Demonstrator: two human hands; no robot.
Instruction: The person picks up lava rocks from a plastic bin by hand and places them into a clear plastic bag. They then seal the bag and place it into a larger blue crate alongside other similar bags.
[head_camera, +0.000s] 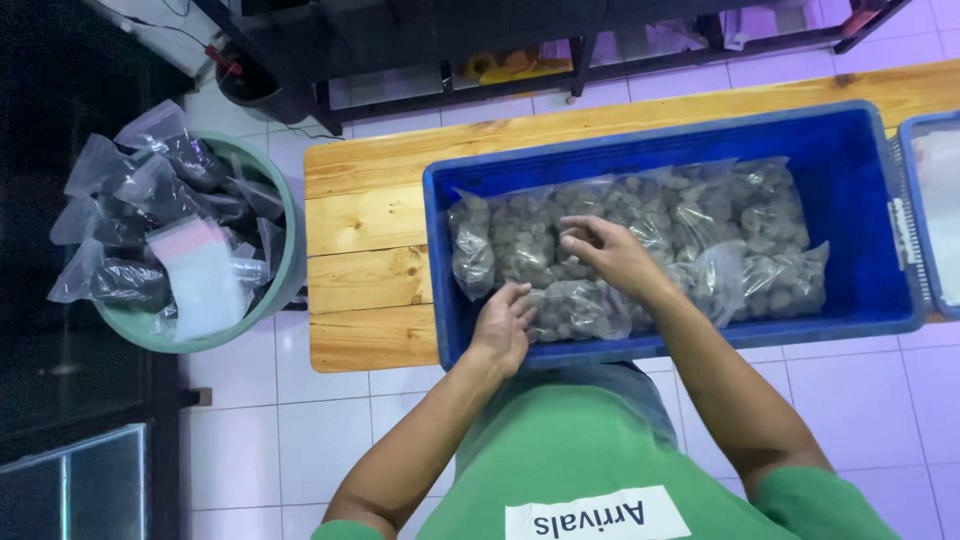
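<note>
**Bags of dark lumps being handled in a blue crate**

Here, seen from above, a person in a green shirt stands at a wooden bench (370, 215) and reaches into a blue crate (850, 160) that sits on it. The crate holds several clear plastic bags (700, 215) packed with dark, rounded lumps, lying side by side across its floor. The left hand (503, 325) rests on the bag nearest the body (580, 308), fingers curled loosely over its edge; whether it truly grips the plastic cannot be told. The right hand (608, 252) lies on the bags in the middle, fingers bent and pressing down, not closed round anything.

To the left, on the tiled floor, a green tub (285, 270) is heaped with more such bags (125, 282), filled with darker stuff. Judging by this, much bagging looks done, while the crate's bags remain to be dealt with.
</note>
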